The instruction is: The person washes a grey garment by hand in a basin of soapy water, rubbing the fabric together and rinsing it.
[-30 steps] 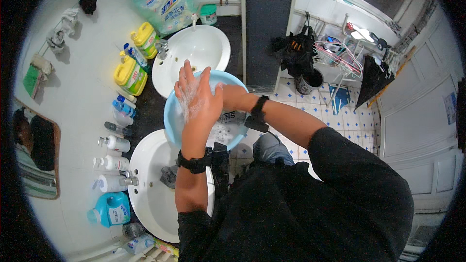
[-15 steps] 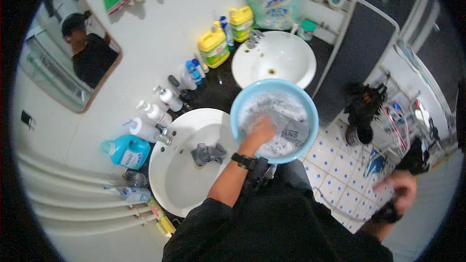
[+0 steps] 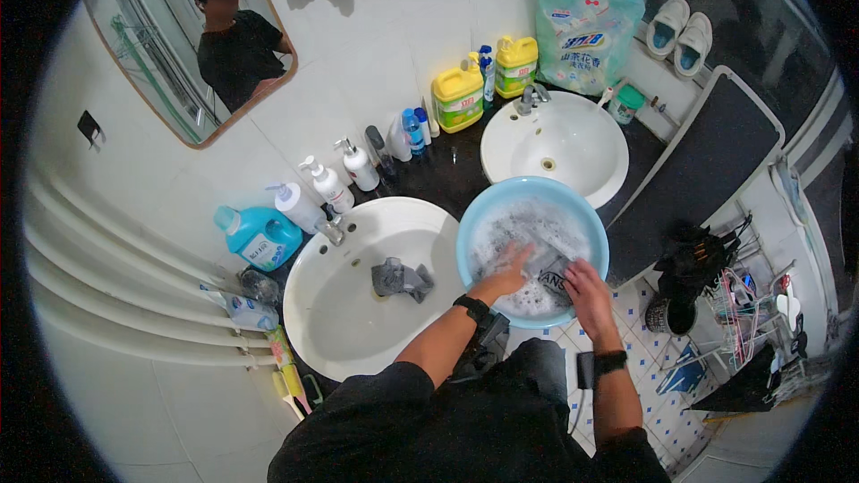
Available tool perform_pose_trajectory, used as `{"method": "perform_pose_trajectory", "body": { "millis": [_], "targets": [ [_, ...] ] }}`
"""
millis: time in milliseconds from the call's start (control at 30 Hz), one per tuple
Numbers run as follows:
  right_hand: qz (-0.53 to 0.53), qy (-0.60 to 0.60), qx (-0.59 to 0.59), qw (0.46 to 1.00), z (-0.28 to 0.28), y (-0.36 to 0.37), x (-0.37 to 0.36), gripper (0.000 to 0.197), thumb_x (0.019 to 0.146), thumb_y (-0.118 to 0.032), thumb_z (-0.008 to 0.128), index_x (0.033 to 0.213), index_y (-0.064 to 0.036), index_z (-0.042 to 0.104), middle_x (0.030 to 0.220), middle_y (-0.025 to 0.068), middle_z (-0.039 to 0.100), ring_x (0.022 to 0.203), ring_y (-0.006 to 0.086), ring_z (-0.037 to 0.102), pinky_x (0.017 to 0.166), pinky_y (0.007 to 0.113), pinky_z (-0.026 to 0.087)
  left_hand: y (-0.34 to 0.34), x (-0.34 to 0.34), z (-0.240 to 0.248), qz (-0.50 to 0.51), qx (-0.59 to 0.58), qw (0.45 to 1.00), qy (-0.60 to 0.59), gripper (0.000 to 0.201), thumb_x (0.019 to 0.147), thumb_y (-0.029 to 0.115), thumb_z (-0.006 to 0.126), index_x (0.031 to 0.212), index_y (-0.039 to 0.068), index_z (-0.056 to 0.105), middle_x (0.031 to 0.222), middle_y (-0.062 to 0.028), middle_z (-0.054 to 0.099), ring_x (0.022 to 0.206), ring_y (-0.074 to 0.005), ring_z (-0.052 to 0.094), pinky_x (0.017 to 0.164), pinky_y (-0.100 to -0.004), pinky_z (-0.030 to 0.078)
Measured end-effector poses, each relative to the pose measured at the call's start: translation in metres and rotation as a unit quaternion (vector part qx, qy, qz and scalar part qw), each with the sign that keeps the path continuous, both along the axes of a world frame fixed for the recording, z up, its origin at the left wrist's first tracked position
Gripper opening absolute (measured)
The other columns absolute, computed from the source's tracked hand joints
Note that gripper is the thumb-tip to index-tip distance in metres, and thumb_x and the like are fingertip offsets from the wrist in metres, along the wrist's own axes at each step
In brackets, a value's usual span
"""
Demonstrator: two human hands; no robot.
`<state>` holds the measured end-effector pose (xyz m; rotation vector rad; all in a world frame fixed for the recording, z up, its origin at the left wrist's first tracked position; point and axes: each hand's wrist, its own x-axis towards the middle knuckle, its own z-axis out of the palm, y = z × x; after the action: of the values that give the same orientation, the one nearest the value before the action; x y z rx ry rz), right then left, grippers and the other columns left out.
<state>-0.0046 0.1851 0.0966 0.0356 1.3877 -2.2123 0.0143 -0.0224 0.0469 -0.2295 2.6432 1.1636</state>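
Left hand [image 3: 507,275] in suds [image 3: 521,222], right hand [image 3: 591,295] at grey cloth [image 3: 551,274]; openness, grips unclear; best knead low inside basin [image 3: 464,246].

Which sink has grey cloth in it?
The left sink: a crumpled grey cloth lies in its bowl. The right sink, beyond the blue basin, holds no cloth.

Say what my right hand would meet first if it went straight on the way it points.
Your right hand would likely meet the grey cloth in the sudsy blue basin; depth is unclear, so they may touch.
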Motion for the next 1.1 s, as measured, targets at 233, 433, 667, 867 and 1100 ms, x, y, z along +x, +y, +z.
{"method": "perform_pose_trajectory", "body": {
  "millis": [233, 433, 667, 867, 1100],
  "targets": [
    [0.090, 0.457, 0.602, 0.649, -0.013, -0.050, -0.006, 0.059, 0.076, -0.010, 0.058, 0.130, -0.0045, 0.037, 0.132, 0.0238, 0.035, 0.125, 0.0389, 0.031, 0.102, 0.054, 0.020, -0.008, -0.003, -0.007, -0.006, 0.033, 0.999, -0.016, 0.055, 0.084, 0.009, 0.053, 0.135, 0.020, 0.035, 0.143, -0.0131, 0.027, 0.126, -0.0315, 0.035, 0.100, -0.0392, 0.034],
    [0.123, 0.425, 0.684, 0.580, -0.024, -0.044, -0.011, 0.064, 0.071, -0.015, 0.063, 0.131, -0.0145, 0.039, 0.126, 0.0211, 0.044, 0.120, 0.0367, 0.038, 0.095, 0.060, 0.024, -0.004, -0.005, -0.013, 0.021, 0.046, 0.997, -0.065, 0.051, 0.083, 0.014, 0.053, 0.132, 0.013, 0.038, 0.133, -0.0162, 0.041, 0.118, -0.0325, 0.043, 0.096, -0.0411, 0.037],
    [0.163, 0.374, 0.586, 0.700, -0.015, -0.040, -0.011, 0.045, 0.077, -0.015, 0.058, 0.120, -0.0057, 0.047, 0.101, 0.0229, 0.059, 0.090, 0.0378, 0.058, 0.078, 0.047, 0.044, -0.002, 0.022, 0.010, -0.007, -0.043, 0.998, -0.049, 0.048, 0.085, 0.019, 0.050, 0.131, 0.011, 0.038, 0.120, -0.0188, 0.051, 0.108, -0.0363, 0.050, 0.089, -0.0434, 0.041],
    [0.142, 0.326, 0.498, 0.791, -0.016, -0.033, -0.023, 0.036, 0.082, -0.013, 0.052, 0.115, 0.0010, 0.050, 0.100, 0.0251, 0.059, 0.092, 0.0382, 0.057, 0.079, 0.044, 0.044, 0.000, 0.059, 0.032, 0.015, -0.064, 0.994, -0.083, 0.040, 0.088, 0.021, 0.045, 0.126, 0.011, 0.042, 0.106, -0.0230, 0.057, 0.094, -0.0348, 0.057, 0.079, -0.0457, 0.044],
    [0.110, 0.167, 0.224, 0.954, -0.056, -0.034, -0.042, 0.029, 0.088, -0.014, 0.044, 0.110, 0.0031, 0.053, 0.099, 0.0121, 0.059, 0.088, 0.0220, 0.055, 0.078, 0.033, 0.041, 0.023, 0.055, -0.011, 0.032, -0.122, 0.991, -0.034, 0.042, 0.090, 0.021, 0.044, 0.129, 0.005, 0.039, 0.111, -0.0196, 0.056, 0.093, -0.0300, 0.060, 0.075, -0.0394, 0.049]
  ]
}}
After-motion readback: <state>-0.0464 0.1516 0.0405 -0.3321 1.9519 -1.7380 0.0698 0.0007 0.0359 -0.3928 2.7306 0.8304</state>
